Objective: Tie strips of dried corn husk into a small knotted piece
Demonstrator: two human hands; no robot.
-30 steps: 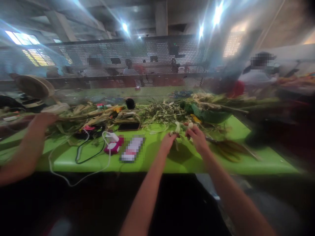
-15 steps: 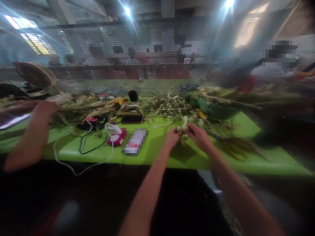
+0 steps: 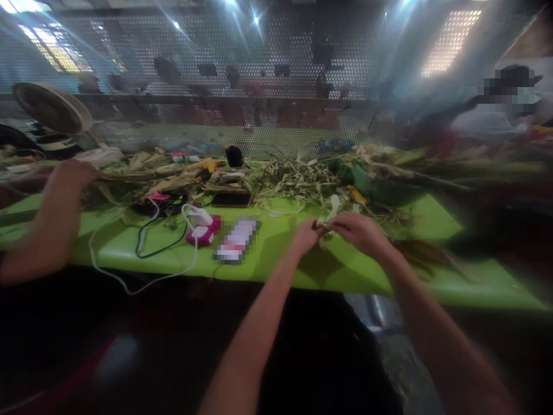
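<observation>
Between my two hands is a small pale piece of dried plant strip (image 3: 334,203), like a husk or leaf, with one end standing up above the fingers. My left hand (image 3: 307,235) pinches it from the left, its fingers closed. Closed too, my right hand (image 3: 358,230) grips it from the other side, fingertips almost touching those of the left. Both hands are over the front part of the green table (image 3: 270,262). The fingers hide the middle of the strip, and its exact shape is too small to make out.
A phone (image 3: 237,239), a pink power socket (image 3: 204,229) and a white cable (image 3: 108,274) lie left of my hands. Behind are a dark phone (image 3: 231,199), heaped dried stalks (image 3: 298,176) and a green basin (image 3: 367,183). A co-worker's arm (image 3: 56,213) reaches in at left.
My right hand has turned, its back now more on top, around the pale strip. My left hand keeps its pinch. The whole view has shifted slightly.
</observation>
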